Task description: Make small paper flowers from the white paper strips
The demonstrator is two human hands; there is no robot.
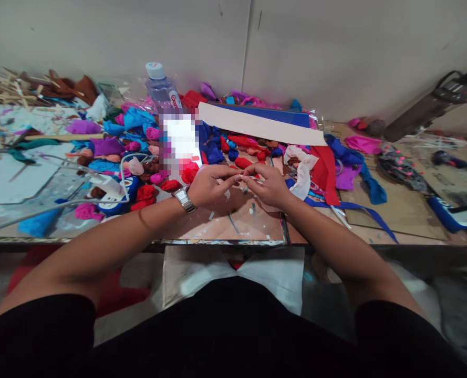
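Over the front middle of the table, my left hand (pixel 213 184) and my right hand (pixel 270 186) meet fingertip to fingertip. Both are closed in a pinch; a tiny pale bit shows between them, too small to name. A silver watch (pixel 185 200) is on my left wrist. Beside my left hand lies a red rolled paper or cloth rosette (pixel 189 171). Crumpled white strips (pixel 303 170) and a flat red strip (pixel 324 173) lie just beyond my right hand. Scraps are scattered on the wooden tabletop (pixel 217 223) below my hands.
A capped plastic bottle (pixel 162 89) stands at the back, near a bright, pixelated phone-like screen (pixel 180 139). A long cream strip (pixel 260 123) crosses the heap of coloured pieces. A white plug with cable (pixel 109 186) lies left. Twigs (pixel 16 89) fill the far left; a dark stand (pixel 422 110) leans right.
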